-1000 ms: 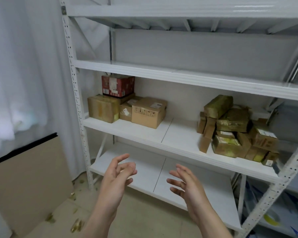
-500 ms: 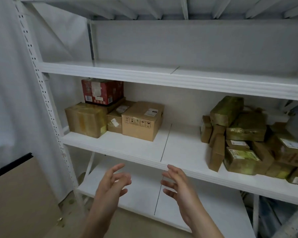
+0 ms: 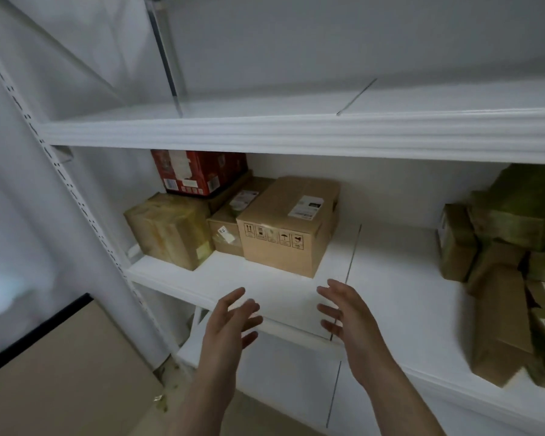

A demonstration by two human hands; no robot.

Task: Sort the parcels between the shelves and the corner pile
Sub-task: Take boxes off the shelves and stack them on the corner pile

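Observation:
A brown cardboard box [image 3: 288,225] with handling symbols and a white label stands on the middle white shelf [image 3: 387,278]. Left of it sit a smaller brown box [image 3: 225,229], a tape-wrapped yellowish parcel [image 3: 170,229] and a red box [image 3: 199,171] stacked on top. A heap of greenish-brown wrapped parcels [image 3: 510,262] fills the shelf's right end. My left hand [image 3: 230,322] and right hand [image 3: 343,313] are raised palms facing each other, fingers spread, just in front of the shelf edge below the brown box. Both hold nothing.
An upper shelf [image 3: 296,133] hangs close above the boxes. A perforated white upright [image 3: 76,196] frames the left side. A large brown cardboard sheet with a black edge [image 3: 60,366] leans at lower left. A lower shelf [image 3: 280,382] lies beneath my hands.
The view has closed in on the shelf. Both hands have risen and moved forward toward the brown box, staying open and empty.

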